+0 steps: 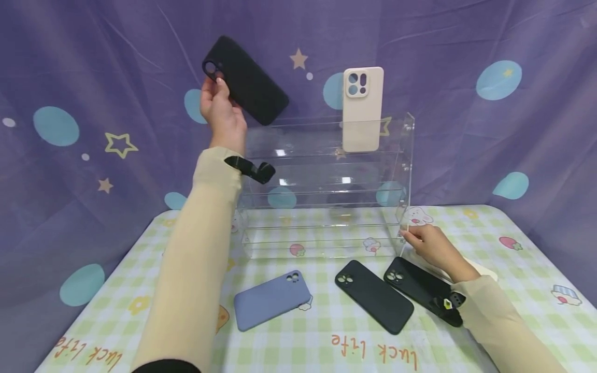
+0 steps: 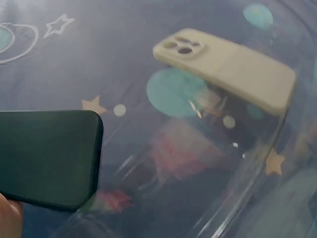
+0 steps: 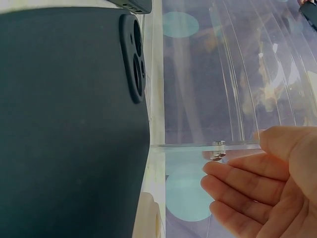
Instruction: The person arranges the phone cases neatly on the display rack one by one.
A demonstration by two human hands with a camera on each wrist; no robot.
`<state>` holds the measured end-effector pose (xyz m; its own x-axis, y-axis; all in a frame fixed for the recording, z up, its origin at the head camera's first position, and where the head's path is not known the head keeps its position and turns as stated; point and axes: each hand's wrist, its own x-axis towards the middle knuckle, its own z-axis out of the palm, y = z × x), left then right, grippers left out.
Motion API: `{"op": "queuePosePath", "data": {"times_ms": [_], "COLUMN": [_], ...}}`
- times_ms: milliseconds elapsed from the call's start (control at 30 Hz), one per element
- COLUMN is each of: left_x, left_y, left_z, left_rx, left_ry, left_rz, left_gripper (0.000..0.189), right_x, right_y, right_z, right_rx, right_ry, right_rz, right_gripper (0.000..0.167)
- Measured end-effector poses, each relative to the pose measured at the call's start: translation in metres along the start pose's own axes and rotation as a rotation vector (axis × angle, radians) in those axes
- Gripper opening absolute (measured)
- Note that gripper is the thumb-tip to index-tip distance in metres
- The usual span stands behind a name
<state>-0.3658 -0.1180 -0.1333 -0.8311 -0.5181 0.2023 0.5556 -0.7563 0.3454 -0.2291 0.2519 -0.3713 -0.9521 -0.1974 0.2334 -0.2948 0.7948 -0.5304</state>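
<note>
My left hand [image 1: 224, 111] holds a black phone case [image 1: 252, 80] by its camera-hole end, tilted, above the left part of a clear tiered display rack [image 1: 326, 173]. In the left wrist view that case [image 2: 47, 158] looks dark green, with a fingertip at its lower edge. A cream phone case [image 1: 363, 111] stands upright on the rack's top tier at the right. Low on the rack's right side panel, my right hand [image 1: 436, 251] pinches the edge. The right wrist view puts the thumb on one side of the panel and the fingers [image 3: 252, 178] on the other.
On the checked tablecloth [image 1: 280, 352] in front of the rack lie a blue-grey phone case [image 1: 272, 300] and two black ones, a middle one [image 1: 374, 297] and a right one [image 1: 420, 287]. A whitish case [image 1: 482, 268] lies partly hidden under the right wrist. A purple curtain [image 1: 116, 62] hangs behind.
</note>
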Motion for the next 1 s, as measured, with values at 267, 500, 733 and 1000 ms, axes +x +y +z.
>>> {"op": "queuePosePath", "data": {"times_ms": [267,500,733,1000], "left_x": [0.0,-0.007,-0.013,-0.016], "left_y": [-0.003,-0.006,-0.005,-0.002], "left_z": [-0.009,-0.004,0.0,0.0], "left_rx": [0.303,0.791,0.952,1.021], "left_ry": [-0.056,-0.129,-0.125,-0.139], "left_rz": [-0.071,-0.059,-0.109,-0.154], "left_gripper": [0.027,0.027,0.026,0.024], "right_x": [0.0,0.0,0.0,0.0], "right_y": [-0.001,-0.001,-0.001,-0.001], "right_z": [0.001,0.0,-0.001,0.0], "right_rx": [0.005,-0.003,-0.004,0.0], "right_ry": [-0.007,0.002,0.001,0.004], "right_rz": [-0.004,-0.005,-0.003,-0.01], "right_gripper": [0.04,0.039,0.039,0.038]}}
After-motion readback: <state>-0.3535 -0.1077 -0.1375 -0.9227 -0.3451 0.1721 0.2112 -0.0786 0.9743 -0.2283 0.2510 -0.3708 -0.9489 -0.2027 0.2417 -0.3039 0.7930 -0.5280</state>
